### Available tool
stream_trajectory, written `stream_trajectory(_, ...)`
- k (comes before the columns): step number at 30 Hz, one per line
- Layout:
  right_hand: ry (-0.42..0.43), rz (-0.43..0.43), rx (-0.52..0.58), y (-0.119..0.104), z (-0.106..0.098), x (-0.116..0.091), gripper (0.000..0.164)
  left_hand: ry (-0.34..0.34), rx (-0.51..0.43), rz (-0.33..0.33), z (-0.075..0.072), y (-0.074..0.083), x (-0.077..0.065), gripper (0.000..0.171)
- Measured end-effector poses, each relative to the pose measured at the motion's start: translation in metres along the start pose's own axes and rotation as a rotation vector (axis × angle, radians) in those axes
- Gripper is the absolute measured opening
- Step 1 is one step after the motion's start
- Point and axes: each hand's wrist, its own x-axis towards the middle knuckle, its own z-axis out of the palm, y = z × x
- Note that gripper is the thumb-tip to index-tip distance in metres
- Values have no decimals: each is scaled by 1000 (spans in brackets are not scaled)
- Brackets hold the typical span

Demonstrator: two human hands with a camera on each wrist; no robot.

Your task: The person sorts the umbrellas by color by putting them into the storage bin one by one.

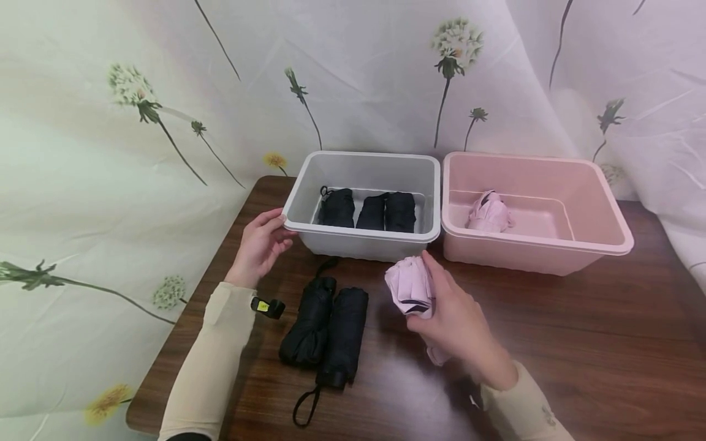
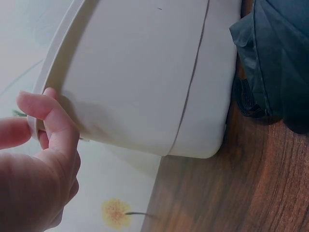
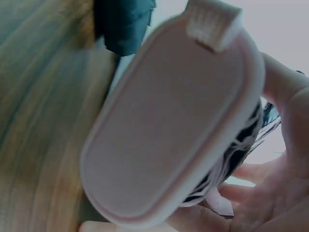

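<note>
My right hand [image 1: 458, 315] grips a folded pink umbrella [image 1: 407, 282] above the table, in front of the two bins. Its flat oval handle end [image 3: 169, 116] fills the middle of the right wrist view. At the grey bin [image 1: 364, 237], my left hand [image 1: 259, 245] pinches the front left corner of the rim; the left wrist view shows the fingers [image 2: 53, 116] on that edge. Two folded black umbrellas [image 1: 309, 324] [image 1: 344, 334] lie side by side on the table between my hands. Inside the grey bin are three folded black umbrellas [image 1: 337, 208].
Right of the grey bin stands a pink bin [image 1: 513, 254] holding a folded pink umbrella [image 1: 489, 213]. Both bins are at the back of the brown wooden table [image 1: 595, 343]. Behind them hangs a pale cloth [image 1: 364, 110] printed with dandelions.
</note>
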Motion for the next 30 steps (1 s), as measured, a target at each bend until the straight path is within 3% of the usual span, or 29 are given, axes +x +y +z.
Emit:
stream_trajectory(13, 179, -19, 198, 0, -39, -2, 97, -11, 14, 8, 0, 0, 0, 24)
stream_trajectory(21, 298, -84, 321, 5, -62, 0, 89, -7, 37, 3, 0, 0, 0, 25)
stream_trajectory(30, 427, -122, 393, 12, -85, 6, 78, -6, 16, 3, -2, -1, 1, 24)
